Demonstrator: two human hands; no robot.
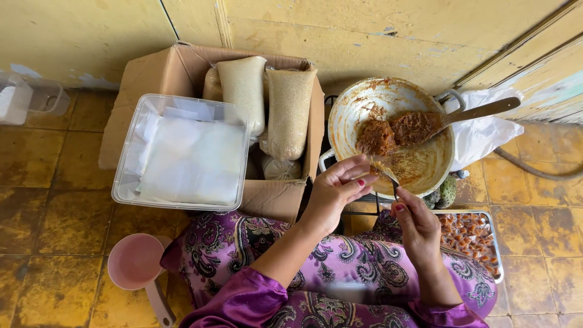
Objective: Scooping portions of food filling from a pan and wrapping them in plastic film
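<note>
A: We are looking down at our left hand (336, 187), and its fingers are curling around a small bit of something pale and brownish. What that bit is, we cannot tell.

B: And our right hand (415, 226) is pinching the handle of a small spoon (386, 174), whose tip is meeting the left fingertips. Both hands are grasping, neither one lying slack.

A: They are hovering just over the near rim of the round pan (401, 159), which is sitting on the tiled floor (54, 200) close to the yellow wall.

B: Inside the pan we are seeing two lumps of brown paste (398, 130), and a wooden spatula (467, 113) is resting in them, its handle reaching out over the far right rim.

A: By our right knee a metal tray (493, 240) is lying on the floor, and it is holding many small orange-brown pieces (470, 237).

B: To the left of the pan a cardboard box (182, 73) is standing open, with bags of grain (267, 103) leaning inside it.

A: A clear plastic tub (182, 152) of folded white sheets is sitting across the box's near left corner.

B: And a pink scoop (136, 264) is lying on the floor beside our left knee, just touching the purple patterned cloth (243, 243) of our lap.
</note>
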